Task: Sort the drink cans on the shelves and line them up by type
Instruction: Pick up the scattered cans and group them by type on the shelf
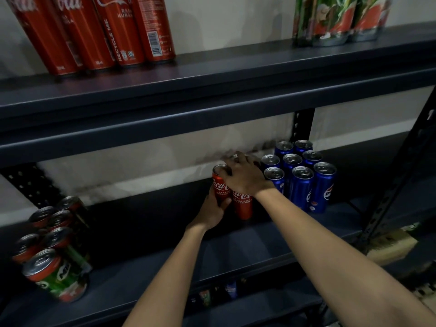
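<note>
Beside blue cans [300,182], left hand [212,212] grips red can [219,185]; right hand [245,175] covers its neighbours' tops.

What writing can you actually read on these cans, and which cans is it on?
"Coca-Cola": two red cans held on the middle shelf.
"RECYCLE ME": side of a tall red can on the top shelf.
Blue cans: logo only partly visible, not readable.
Green-and-red cans: lettering blurred.
Small print and barcodes: too small.

Dim lower shelf [236,251], brighter wall [141,156] behind; motion blur, edges bowed by wide-angle lens
</note>
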